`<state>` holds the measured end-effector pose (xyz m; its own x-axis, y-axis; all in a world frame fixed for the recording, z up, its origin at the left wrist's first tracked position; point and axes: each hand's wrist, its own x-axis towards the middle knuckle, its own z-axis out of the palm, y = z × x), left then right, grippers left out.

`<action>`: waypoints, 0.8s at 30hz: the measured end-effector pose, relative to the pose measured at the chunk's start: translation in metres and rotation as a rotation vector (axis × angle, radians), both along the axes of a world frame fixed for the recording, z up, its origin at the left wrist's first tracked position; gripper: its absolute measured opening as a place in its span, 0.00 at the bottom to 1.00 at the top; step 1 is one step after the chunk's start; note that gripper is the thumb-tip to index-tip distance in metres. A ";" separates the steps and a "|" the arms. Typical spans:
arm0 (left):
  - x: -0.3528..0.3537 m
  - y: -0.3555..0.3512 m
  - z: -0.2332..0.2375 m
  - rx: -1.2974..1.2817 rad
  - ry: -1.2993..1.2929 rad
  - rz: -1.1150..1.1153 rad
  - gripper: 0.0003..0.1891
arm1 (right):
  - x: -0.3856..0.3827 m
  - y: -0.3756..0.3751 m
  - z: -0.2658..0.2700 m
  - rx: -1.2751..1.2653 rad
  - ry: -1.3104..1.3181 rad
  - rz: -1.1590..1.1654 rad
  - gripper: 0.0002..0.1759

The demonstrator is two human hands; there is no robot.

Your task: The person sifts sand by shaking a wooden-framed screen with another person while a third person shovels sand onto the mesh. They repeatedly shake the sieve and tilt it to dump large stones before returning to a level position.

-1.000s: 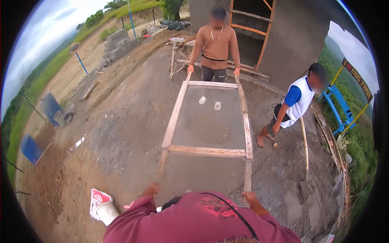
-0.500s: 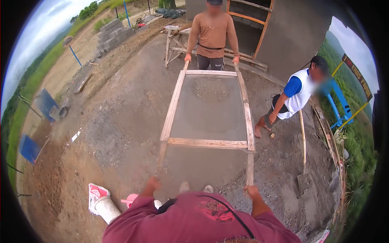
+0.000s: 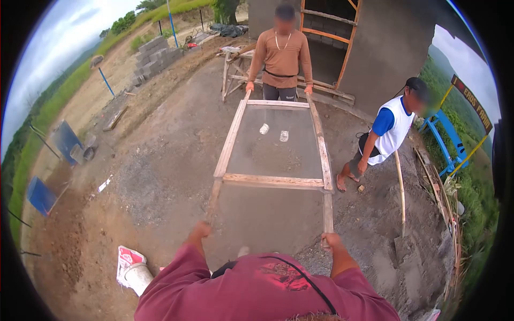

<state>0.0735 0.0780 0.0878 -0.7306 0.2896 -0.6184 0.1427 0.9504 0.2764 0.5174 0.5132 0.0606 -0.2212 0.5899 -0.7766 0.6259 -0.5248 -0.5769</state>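
Observation:
A large wooden-framed sieve (image 3: 273, 182) stretches between me and a person in a brown shirt (image 3: 282, 51). My left hand (image 3: 201, 230) is closed round the end of its left rail, and my right hand (image 3: 332, 241) grips the end of the right rail. At the far end, the other person's two hands hold the same rails. Fine grey mesh (image 3: 246, 144) fills the frame beyond the near crossbar, with a thin patch of gravelly material (image 3: 276, 158) toward its middle. Two pale patches (image 3: 284, 136) show farther up the mesh. Fine grey sand (image 3: 262, 214) covers the ground below the near rails.
On the right a person in a white and blue shirt (image 3: 393, 125) stands near an upright wooden handle (image 3: 400, 187). A white bucket (image 3: 137, 277) with a sack sits by my left side. Blue containers (image 3: 40, 195) stand far left. Behind are a wooden trestle (image 3: 230, 77) and stacked blocks (image 3: 155, 56).
The near end of the sieve and my hands have moved slightly away from me. The gravelly patch now lies nearer the close crossbar, and two pale patches have come into view on the mesh.

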 end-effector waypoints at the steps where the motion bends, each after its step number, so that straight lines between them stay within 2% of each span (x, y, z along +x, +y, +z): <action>1: -0.029 0.029 0.013 0.048 0.028 0.051 0.19 | -0.026 0.032 0.029 -0.004 0.061 0.029 0.13; 2: -0.057 0.055 0.028 0.051 0.102 0.049 0.18 | -0.051 0.052 0.074 0.009 0.052 0.043 0.13; 3: -0.114 0.068 -0.023 -0.040 0.294 -0.233 0.18 | -0.068 0.078 0.093 0.009 0.062 0.057 0.13; 5: -0.110 0.106 0.071 -0.011 0.063 0.004 0.13 | -0.086 0.114 0.122 -0.004 0.058 0.086 0.13; 8: -0.064 0.103 0.093 -0.050 0.150 -0.183 0.13 | -0.068 0.101 0.127 0.035 0.067 0.078 0.12; 9: -0.051 0.087 0.054 -0.001 0.110 -0.115 0.15 | -0.052 0.093 0.099 0.048 0.050 0.068 0.13; 11: -0.011 0.028 -0.073 0.062 0.058 0.067 0.20 | -0.001 0.051 0.048 0.064 0.022 0.071 0.17; 12: 0.023 -0.001 -0.087 0.059 0.035 0.064 0.21 | 0.028 0.018 0.025 0.122 0.025 0.002 0.13; 13: 0.068 -0.020 -0.053 0.031 0.014 0.046 0.21 | 0.065 -0.003 -0.014 0.183 -0.033 0.087 0.09; 14: 0.102 -0.037 -0.017 0.054 -0.123 0.125 0.22 | 0.101 -0.032 -0.046 0.191 -0.096 0.092 0.08; 15: 0.124 -0.063 -0.023 -0.001 -0.077 0.133 0.21 | 0.145 -0.056 -0.101 0.260 -0.093 0.107 0.20; 16: 0.136 -0.095 -0.047 -0.038 -0.110 0.076 0.21 | 0.139 -0.094 -0.025 0.315 -0.103 0.254 0.24; 18: 0.157 -0.129 -0.063 -0.052 -0.023 0.107 0.28 | 0.164 -0.126 -0.052 0.342 -0.444 0.184 0.26; 19: 0.155 -0.126 -0.056 -0.073 0.005 0.098 0.27 | 0.154 -0.126 -0.033 0.276 -0.419 0.152 0.26; 21: 0.153 -0.110 -0.030 -0.106 0.069 0.086 0.27 | 0.118 -0.133 0.057 0.155 -0.355 0.093 0.26; 24: 0.092 -0.065 -0.028 -0.077 -0.098 0.048 0.21 | 0.096 -0.074 -0.018 0.168 -0.165 0.163 0.19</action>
<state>0.1651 0.0128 0.0596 -0.6778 0.2043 -0.7063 0.0721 0.9745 0.2126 0.6138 0.4388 0.0426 -0.2020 0.6807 -0.7042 0.7868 -0.3155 -0.5306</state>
